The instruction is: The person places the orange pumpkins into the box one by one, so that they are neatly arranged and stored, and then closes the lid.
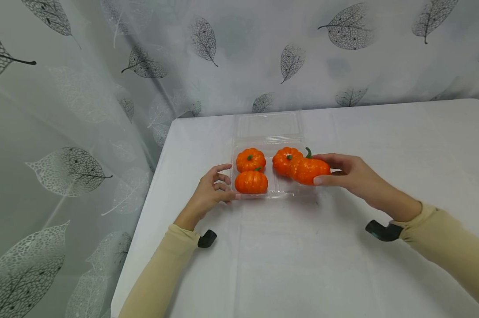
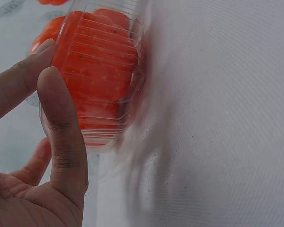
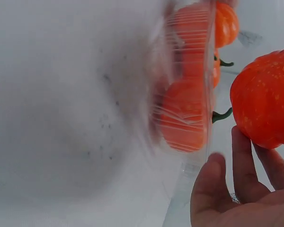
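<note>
A clear plastic clamshell box (image 1: 279,194) lies with its lid folded back. Two small orange toy pumpkins, one behind (image 1: 250,160) and one in front (image 1: 251,182), fill its left side. Another pumpkin (image 1: 284,159) sits in the right half. My right hand (image 1: 359,181) grips a pumpkin (image 1: 309,171) with a green stem by its right side, raised over the right part of the box; in the right wrist view this pumpkin (image 3: 267,99) is apart from the others. My left hand (image 1: 209,192) holds the box's front left corner, thumb (image 2: 61,113) against the front wall.
The box's ribbed lid (image 1: 269,126) reaches the back edge of the white-covered table (image 1: 295,260). Behind and to the left hangs a grey curtain (image 1: 239,57) with a leaf print. A black wrist piece (image 1: 384,230) shows at the right sleeve.
</note>
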Demonstrator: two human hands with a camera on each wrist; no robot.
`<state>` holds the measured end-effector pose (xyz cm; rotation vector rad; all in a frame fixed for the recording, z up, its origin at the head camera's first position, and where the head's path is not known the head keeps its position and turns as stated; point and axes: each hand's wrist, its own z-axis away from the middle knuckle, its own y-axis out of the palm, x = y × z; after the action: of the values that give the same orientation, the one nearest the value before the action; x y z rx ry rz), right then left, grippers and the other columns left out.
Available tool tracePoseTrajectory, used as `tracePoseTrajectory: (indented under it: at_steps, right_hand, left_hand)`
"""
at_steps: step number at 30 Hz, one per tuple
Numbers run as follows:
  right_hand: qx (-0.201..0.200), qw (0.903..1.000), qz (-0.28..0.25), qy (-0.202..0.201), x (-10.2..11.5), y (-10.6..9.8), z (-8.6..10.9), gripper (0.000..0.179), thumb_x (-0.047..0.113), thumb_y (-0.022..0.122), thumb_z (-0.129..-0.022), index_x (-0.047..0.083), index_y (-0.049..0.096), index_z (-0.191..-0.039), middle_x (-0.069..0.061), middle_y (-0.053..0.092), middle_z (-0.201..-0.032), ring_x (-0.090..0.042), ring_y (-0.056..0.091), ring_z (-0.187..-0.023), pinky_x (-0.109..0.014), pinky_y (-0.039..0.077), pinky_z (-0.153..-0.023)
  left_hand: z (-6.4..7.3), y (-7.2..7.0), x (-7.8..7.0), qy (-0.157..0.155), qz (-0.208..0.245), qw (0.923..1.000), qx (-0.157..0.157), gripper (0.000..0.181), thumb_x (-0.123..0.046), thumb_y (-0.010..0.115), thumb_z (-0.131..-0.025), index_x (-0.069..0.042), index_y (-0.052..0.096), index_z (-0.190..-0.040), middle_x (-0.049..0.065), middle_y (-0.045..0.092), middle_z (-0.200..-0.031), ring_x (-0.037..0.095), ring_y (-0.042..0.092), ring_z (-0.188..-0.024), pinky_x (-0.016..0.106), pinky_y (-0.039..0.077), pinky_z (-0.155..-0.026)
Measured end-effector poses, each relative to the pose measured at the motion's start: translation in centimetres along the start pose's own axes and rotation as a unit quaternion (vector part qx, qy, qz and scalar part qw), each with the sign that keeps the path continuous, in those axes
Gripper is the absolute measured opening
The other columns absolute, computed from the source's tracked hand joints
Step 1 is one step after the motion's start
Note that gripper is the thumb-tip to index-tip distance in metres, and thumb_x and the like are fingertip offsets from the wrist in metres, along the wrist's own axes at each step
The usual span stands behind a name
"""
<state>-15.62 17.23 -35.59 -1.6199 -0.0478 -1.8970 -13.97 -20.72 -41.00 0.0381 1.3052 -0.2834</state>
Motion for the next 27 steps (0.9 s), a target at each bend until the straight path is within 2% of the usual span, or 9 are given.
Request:
tracePoseTrajectory:
  at_steps: [2,4,8,10,16,21,27]
  right_hand:
    - [-0.009,0.9996,0.028,-0.003,-0.1,0.3,-0.2,0.069,0.036,0.074,-0.094,0.009,0.046,-0.150,-0.014,0.046,-0.150,-0.038,0.050,-0.130,-0.048,0.051,-0.101]
    - [-0.018,0.9985,0.051,-0.004,-0.2,0.6,-0.4,0.069,0.040,0.075,-0.092,0.011,0.049,-0.149,-0.015,0.046,-0.150,-0.043,0.043,-0.135,-0.061,0.043,-0.105]
    - [-0.029,0.9952,0.093,-0.009,-0.5,1.2,-0.8,0.070,0.047,0.078,-0.088,0.015,0.054,-0.145,-0.014,0.049,-0.147,-0.043,0.029,-0.144,-0.073,0.029,-0.108]
    - [-0.028,0.9942,0.103,-0.012,-0.6,1.5,-0.9,0.072,0.049,0.079,-0.086,0.015,0.054,-0.145,-0.013,0.050,-0.145,-0.040,0.026,-0.146,-0.074,0.026,-0.109]
    - [-0.026,0.9904,0.133,-0.030,-0.7,2.3,-1.2,0.075,0.056,0.077,-0.084,0.015,0.054,-0.143,-0.011,0.053,-0.142,-0.037,0.025,-0.148,-0.071,0.026,-0.111]
    - [-0.033,0.9834,0.175,-0.036,-0.7,2.9,-1.5,0.077,0.061,0.073,-0.086,0.013,0.055,-0.143,-0.015,0.049,-0.147,-0.038,0.020,-0.150,-0.072,0.023,-0.111]
    - [-0.036,0.9731,0.224,-0.039,-0.5,3.4,-1.9,0.078,0.065,0.066,-0.089,0.008,0.057,-0.142,-0.019,0.049,-0.147,-0.041,0.021,-0.149,-0.072,0.025,-0.111]
  left_hand:
    - [0.0,0.0,0.0,0.001,0.001,1.0000,0.001,0.080,0.010,0.077,-0.081,-0.013,0.043,-0.150,0.014,0.051,-0.110,0.024,0.062,-0.075,0.039,0.062,-0.068]
    - [0.0,0.0,0.1,0.001,0.002,1.0000,0.001,0.080,0.010,0.077,-0.081,-0.013,0.043,-0.150,0.014,0.051,-0.110,0.023,0.061,-0.075,0.039,0.062,-0.068]
    - [0.0,0.0,0.1,0.003,0.004,1.0000,0.000,0.081,0.010,0.078,-0.080,-0.013,0.044,-0.150,0.014,0.051,-0.111,0.023,0.059,-0.074,0.039,0.062,-0.069]
    - [0.0,0.0,0.1,0.004,0.005,1.0000,0.001,0.082,0.010,0.079,-0.080,-0.014,0.044,-0.150,0.014,0.052,-0.111,0.023,0.058,-0.074,0.039,0.062,-0.068]
    - [0.0,0.0,0.2,0.007,0.009,0.9999,0.003,0.083,0.008,0.081,-0.079,-0.014,0.044,-0.149,0.015,0.052,-0.111,0.023,0.058,-0.075,0.039,0.062,-0.068]
    - [0.0,-0.1,0.2,0.007,0.008,0.9999,0.004,0.081,0.009,0.080,-0.080,-0.015,0.044,-0.149,0.015,0.052,-0.111,0.023,0.059,-0.074,0.040,0.062,-0.069]
    - [-0.1,-0.1,0.2,0.005,0.006,1.0000,0.002,0.080,0.009,0.078,-0.081,-0.016,0.044,-0.149,0.014,0.051,-0.112,0.024,0.061,-0.074,0.041,0.062,-0.070]
